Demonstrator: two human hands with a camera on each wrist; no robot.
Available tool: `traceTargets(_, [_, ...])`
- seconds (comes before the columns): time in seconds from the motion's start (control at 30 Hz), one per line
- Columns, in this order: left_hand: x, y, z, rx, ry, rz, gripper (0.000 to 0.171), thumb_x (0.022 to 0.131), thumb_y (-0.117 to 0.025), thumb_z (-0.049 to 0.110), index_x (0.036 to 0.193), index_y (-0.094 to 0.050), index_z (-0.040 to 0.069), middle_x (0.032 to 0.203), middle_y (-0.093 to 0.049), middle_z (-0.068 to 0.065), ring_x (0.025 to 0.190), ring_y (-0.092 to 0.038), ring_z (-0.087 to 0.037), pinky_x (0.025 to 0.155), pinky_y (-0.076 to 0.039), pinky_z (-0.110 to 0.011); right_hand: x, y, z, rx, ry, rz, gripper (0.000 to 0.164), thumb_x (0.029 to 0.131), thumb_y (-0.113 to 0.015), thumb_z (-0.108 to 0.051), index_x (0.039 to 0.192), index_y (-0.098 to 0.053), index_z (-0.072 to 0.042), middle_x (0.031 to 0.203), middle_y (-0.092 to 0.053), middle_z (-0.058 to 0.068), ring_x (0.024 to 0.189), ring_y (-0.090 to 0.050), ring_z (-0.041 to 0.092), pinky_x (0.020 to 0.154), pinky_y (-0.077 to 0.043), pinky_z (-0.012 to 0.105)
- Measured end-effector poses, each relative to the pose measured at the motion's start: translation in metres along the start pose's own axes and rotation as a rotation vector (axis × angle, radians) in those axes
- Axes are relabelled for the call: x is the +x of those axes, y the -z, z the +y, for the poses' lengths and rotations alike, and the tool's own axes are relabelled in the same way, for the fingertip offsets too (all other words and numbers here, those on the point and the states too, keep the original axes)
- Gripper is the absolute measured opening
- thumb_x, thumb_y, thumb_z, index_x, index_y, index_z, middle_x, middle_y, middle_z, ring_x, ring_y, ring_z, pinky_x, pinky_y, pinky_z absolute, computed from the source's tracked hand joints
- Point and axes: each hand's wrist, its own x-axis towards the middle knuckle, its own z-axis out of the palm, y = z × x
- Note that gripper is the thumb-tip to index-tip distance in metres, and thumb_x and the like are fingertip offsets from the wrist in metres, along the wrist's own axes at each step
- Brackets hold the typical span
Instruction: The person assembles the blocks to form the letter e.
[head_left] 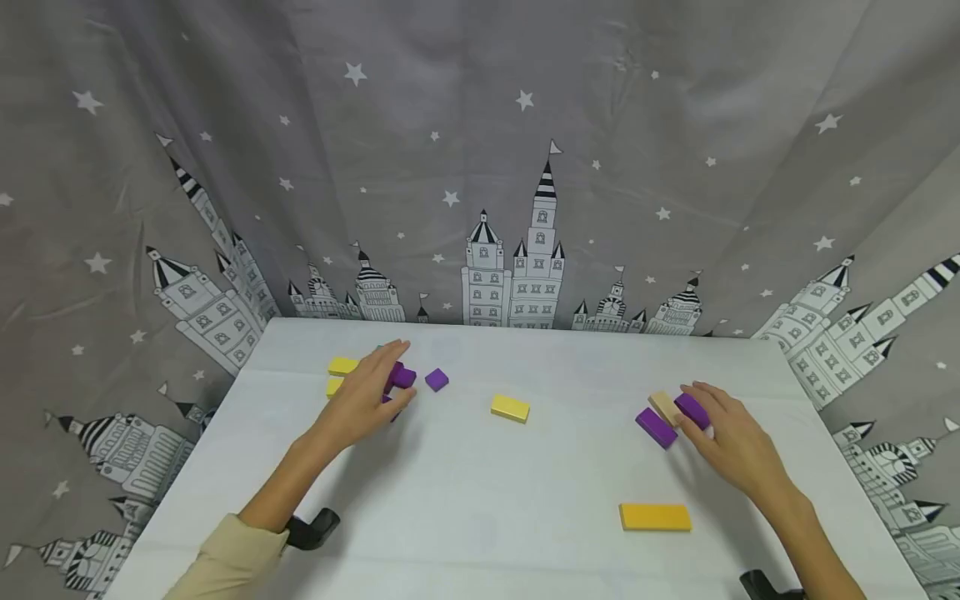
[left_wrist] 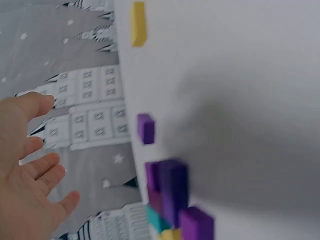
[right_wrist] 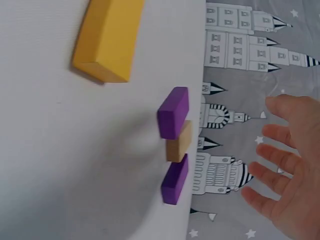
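Observation:
My left hand [head_left: 367, 396], fingers spread, hovers over a group of blocks at the left of the table and holds nothing. Purple blocks [head_left: 403, 377] show past its thumb, and yellow blocks [head_left: 342, 366] show at its other side. In the left wrist view a teal block [left_wrist: 156, 218] lies among the purple ones; the hand covers part of this group in the head view. My right hand [head_left: 738, 437], fingers loosely bent, is over three blocks: a purple block [head_left: 656, 427], a tan block [right_wrist: 179, 142] and another purple block [right_wrist: 175, 180]. Nothing is in its grasp.
A small purple block [head_left: 437, 380] lies just right of the left group. One yellow block [head_left: 510, 408] lies mid-table, and a longer orange-yellow block [head_left: 656, 517] lies nearer the front right. Behind the white table [head_left: 480, 500] hangs a grey curtain [head_left: 420, 100] printed with castles and stars.

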Motion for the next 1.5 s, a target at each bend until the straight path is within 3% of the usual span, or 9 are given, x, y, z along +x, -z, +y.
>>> traceTargets(0.23, [0.001, -0.034, 0.003, -0.124, 0.01, -0.053, 0.063, 0.093, -0.072, 0.017, 0.147, -0.044, 0.002, 0.147, -0.046, -0.019, 0.136, -0.043, -0.037, 0.108, -0.037, -0.055, -0.004, -0.012, 0.011, 0.151, -0.04, -0.043, 0.042, 0.098, -0.065, -0.021, 0.132, -0.057, 0.002, 0.134, -0.054, 0.027, 0.123, -0.048, 0.048, 0.098, -0.038, 0.067])
traceTargets(0.4, [0.005, -0.051, 0.009, -0.204, 0.008, -0.087, 0.06, 0.093, -0.071, 0.014, 0.146, -0.045, -0.001, 0.146, -0.048, -0.021, 0.136, -0.043, -0.038, 0.109, -0.037, -0.054, -0.008, -0.019, 0.013, 0.192, -0.052, -0.043, 0.037, 0.096, -0.066, -0.014, 0.129, -0.06, 0.001, 0.13, -0.057, 0.026, 0.117, -0.053, 0.047, 0.095, -0.043, 0.066])
traceTargets(0.73, [0.01, -0.085, 0.019, -0.257, -0.046, -0.131, 0.057, 0.093, -0.071, 0.012, 0.143, -0.048, -0.002, 0.143, -0.051, -0.019, 0.134, -0.045, -0.036, 0.11, -0.037, -0.05, -0.012, -0.028, 0.014, 0.262, -0.078, -0.075, 0.036, 0.095, -0.067, -0.011, 0.129, -0.061, 0.0, 0.126, -0.061, 0.021, 0.115, -0.055, 0.042, 0.093, -0.048, 0.061])
traceTargets(1.0, [0.015, -0.11, 0.025, -0.319, -0.073, -0.155, 0.056, 0.093, -0.071, 0.011, 0.142, -0.048, -0.003, 0.141, -0.052, -0.018, 0.134, -0.046, -0.033, 0.111, -0.037, -0.046, -0.022, -0.035, 0.007, 0.381, -0.069, -0.105, 0.034, 0.093, -0.071, -0.011, 0.125, -0.064, 0.001, 0.12, -0.066, 0.016, 0.112, -0.06, 0.037, 0.094, -0.05, 0.052])
traceTargets(1.27, [0.022, -0.124, 0.033, -0.325, -0.046, -0.155, 0.055, 0.092, -0.071, 0.008, 0.141, -0.048, -0.003, 0.14, -0.052, -0.018, 0.133, -0.046, -0.032, 0.112, -0.036, -0.044, -0.034, -0.041, 0.001, 0.478, -0.087, -0.231, 0.034, 0.092, -0.073, -0.016, 0.122, -0.068, -0.001, 0.117, -0.07, 0.011, 0.107, -0.065, 0.027, 0.092, -0.054, 0.038])
traceTargets(1.5, [0.033, -0.133, 0.035, -0.319, -0.032, -0.166, 0.055, 0.092, -0.072, 0.01, 0.14, -0.049, -0.003, 0.139, -0.053, -0.018, 0.133, -0.046, -0.031, 0.113, -0.035, -0.042, -0.044, -0.046, 0.004, 0.585, -0.123, -0.449, 0.036, 0.092, -0.073, -0.024, 0.123, -0.069, -0.006, 0.121, -0.069, 0.007, 0.113, -0.062, 0.021, 0.095, -0.048, 0.024])
